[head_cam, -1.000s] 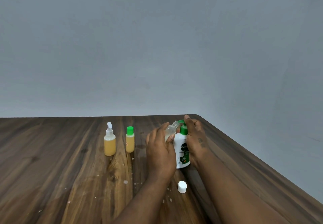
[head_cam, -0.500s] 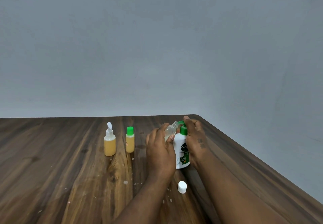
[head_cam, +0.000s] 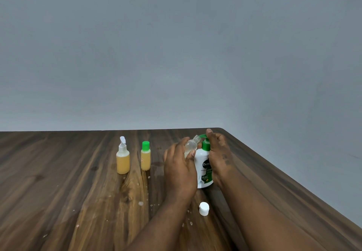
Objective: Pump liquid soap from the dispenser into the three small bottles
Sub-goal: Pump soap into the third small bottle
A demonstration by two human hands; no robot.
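A white soap dispenser (head_cam: 203, 170) with a green pump head stands on the wooden table (head_cam: 58, 182). My right hand (head_cam: 219, 152) wraps its right side, fingers lying over the pump top. My left hand (head_cam: 179, 166) holds a small clear bottle (head_cam: 191, 146), uncapped and tilted, its mouth up against the pump nozzle. A little pale liquid shows in it. Two small bottles of yellow soap stand to the left: one with a white flip cap (head_cam: 123, 157), one with a green cap (head_cam: 145, 158).
A loose white cap (head_cam: 204, 208) lies on the table near my forearms. Small drops and spills (head_cam: 140, 203) dot the wood in front of the bottles. The table's right edge and far corner run close behind the dispenser, with a plain grey wall beyond.
Almost nothing differs. Both hands stay at the dispenser with the clear bottle held to the nozzle; my right fingers have lifted very slightly on the pump.
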